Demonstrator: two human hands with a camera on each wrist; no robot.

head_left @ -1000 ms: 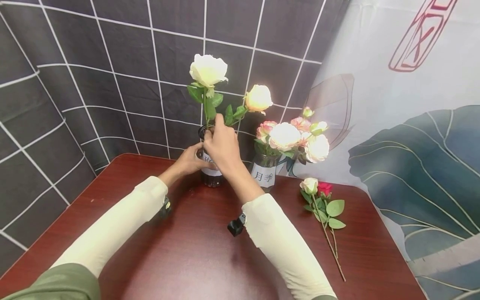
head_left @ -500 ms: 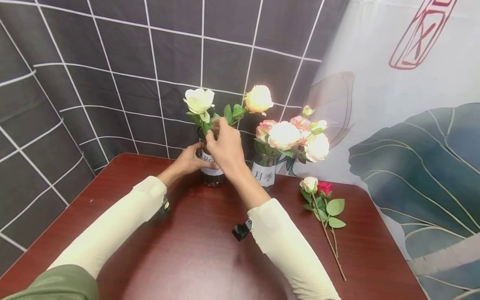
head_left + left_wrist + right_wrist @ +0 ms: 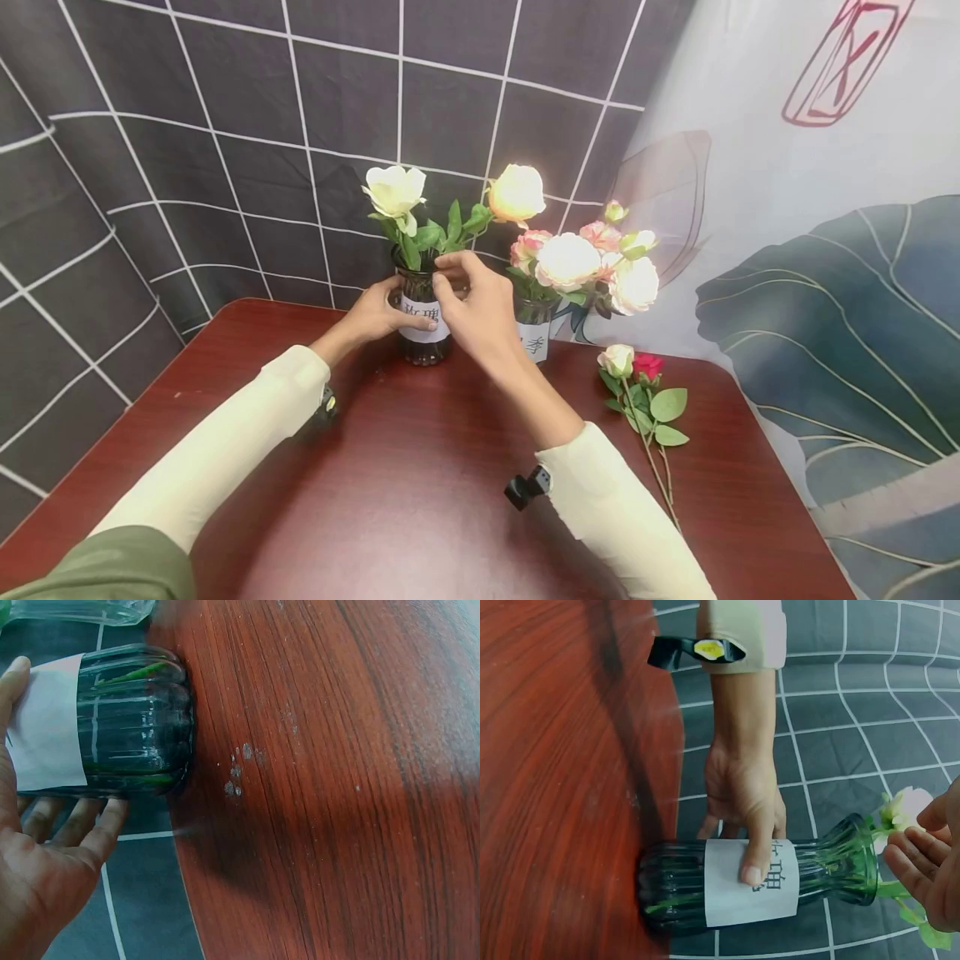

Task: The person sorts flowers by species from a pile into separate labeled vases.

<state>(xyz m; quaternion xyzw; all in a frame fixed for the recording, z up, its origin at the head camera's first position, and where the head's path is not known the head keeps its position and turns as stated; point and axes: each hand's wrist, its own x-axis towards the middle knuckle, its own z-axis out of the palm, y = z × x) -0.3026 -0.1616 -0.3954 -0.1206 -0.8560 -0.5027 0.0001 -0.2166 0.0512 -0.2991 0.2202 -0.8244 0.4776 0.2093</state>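
Note:
A dark ribbed glass vase [image 3: 426, 352] with a white paper label stands upright on the table. My left hand [image 3: 371, 317] grips it around the middle, thumb over the label and fingers behind; the left wrist view shows the vase's lower part [image 3: 142, 724] with green stem ends inside. Out of its mouth rise a white rose [image 3: 393, 193] and a yellow-orange rose [image 3: 517, 196], the latter leaning right. Beside the rim is my right hand [image 3: 483, 308], fingers loosely bent and holding nothing, as the right wrist view also shows this hand [image 3: 934, 862] near the leaves.
Just right stands a second labelled vase [image 3: 536, 312] with several pink and white flowers [image 3: 568, 261], partly behind my right hand. A pale rose [image 3: 617, 361] and a red rose [image 3: 647, 367] lie on the red-brown table [image 3: 375, 483]. A dark gridded cloth [image 3: 352, 108] hangs behind.
The white rose has sunk lower into the vase. My right hand has let go of its stem and drawn back to the right. My left hand keeps its hold.

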